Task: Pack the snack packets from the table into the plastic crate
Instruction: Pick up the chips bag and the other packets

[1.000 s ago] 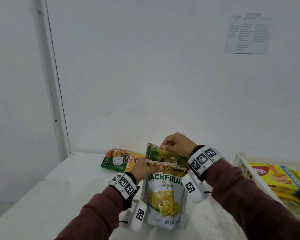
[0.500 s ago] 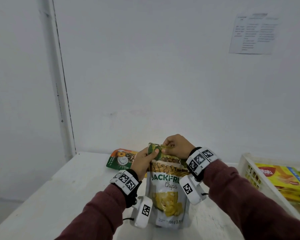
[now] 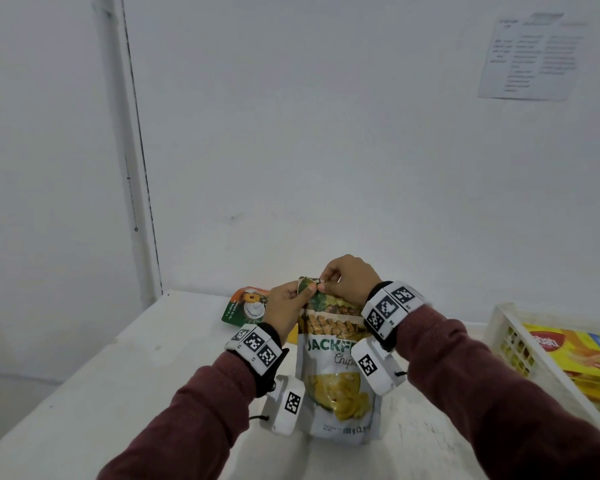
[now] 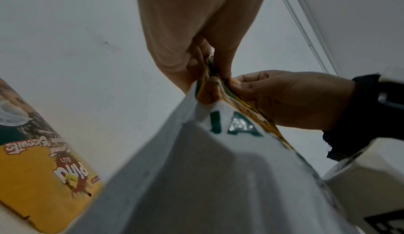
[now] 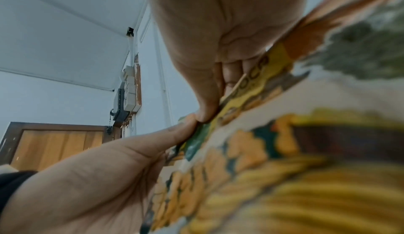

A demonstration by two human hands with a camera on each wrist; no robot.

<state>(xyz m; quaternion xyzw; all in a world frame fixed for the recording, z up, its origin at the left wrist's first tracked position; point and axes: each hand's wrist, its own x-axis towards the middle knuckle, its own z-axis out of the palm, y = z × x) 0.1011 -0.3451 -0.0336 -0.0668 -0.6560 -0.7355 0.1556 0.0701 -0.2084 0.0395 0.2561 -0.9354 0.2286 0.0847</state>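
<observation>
Head view: a white foil jackfruit-chips pouch (image 3: 336,382) with yellow and green print stands upright on the white table (image 3: 125,386), its top edge pinched by both hands. The left hand (image 3: 286,311) grips the top left corner between thumb and fingers; the right hand (image 3: 350,280) pinches the top edge just beside it. Behind the left hand lies a green-and-orange flat biscuit packet (image 3: 245,306) on the table. At the right edge sits a white slotted plastic crate (image 3: 513,344) holding yellow snack boxes (image 3: 575,355).

Left wrist view: the left hand's thumb and fingers (image 4: 223,59) clamp the pouch's folded top, with the right hand's fingertips (image 4: 238,85) touching the same fold.

Right wrist view: the right thumb presses the pouch (image 5: 284,160) rim against curled fingers, meeting the left thumb tip.
</observation>
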